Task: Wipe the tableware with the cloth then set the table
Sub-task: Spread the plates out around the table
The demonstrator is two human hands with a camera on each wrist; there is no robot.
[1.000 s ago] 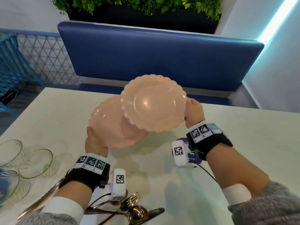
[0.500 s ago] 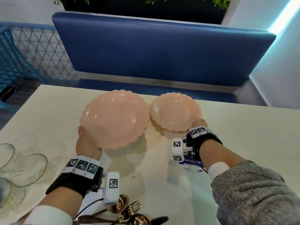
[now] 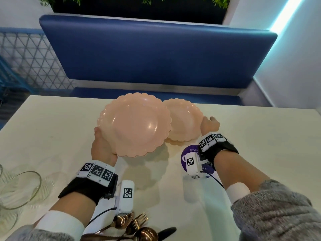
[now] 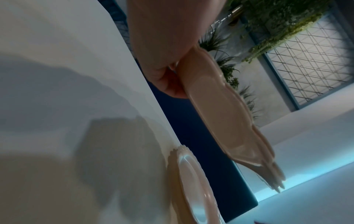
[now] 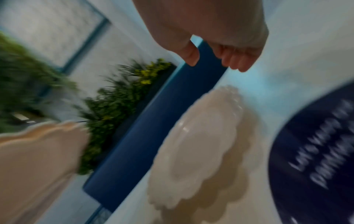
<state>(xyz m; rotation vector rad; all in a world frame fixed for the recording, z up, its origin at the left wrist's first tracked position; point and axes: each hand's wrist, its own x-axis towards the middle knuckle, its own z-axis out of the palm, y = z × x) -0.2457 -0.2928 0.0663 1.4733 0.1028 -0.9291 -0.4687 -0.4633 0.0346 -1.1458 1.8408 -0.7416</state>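
My left hand (image 3: 99,136) grips the near-left rim of a large pink scalloped plate (image 3: 135,124), holding it level above the table (image 3: 52,129). In the left wrist view the left hand (image 4: 168,72) pinches the large plate (image 4: 220,113) at its rim. A smaller pink scalloped plate (image 3: 185,119) lies flat on the table to its right, its left edge hidden under the large plate. My right hand (image 3: 209,125) hovers at the small plate's right rim. The right wrist view shows the right hand (image 5: 216,57) loosely curled and holding nothing above the small plate (image 5: 201,144). No cloth is in view.
Clear glass bowls (image 3: 19,188) stand at the near left. Copper cutlery (image 3: 135,228) lies at the front edge between my arms. A round purple printed disc (image 3: 186,152) sits under my right wrist. A blue bench back (image 3: 156,54) runs behind the table's far edge.
The small plate went from tilted in the air down onto the table, and my right hand let go of it. My left hand carried the large plate rightward over the small plate's left edge.
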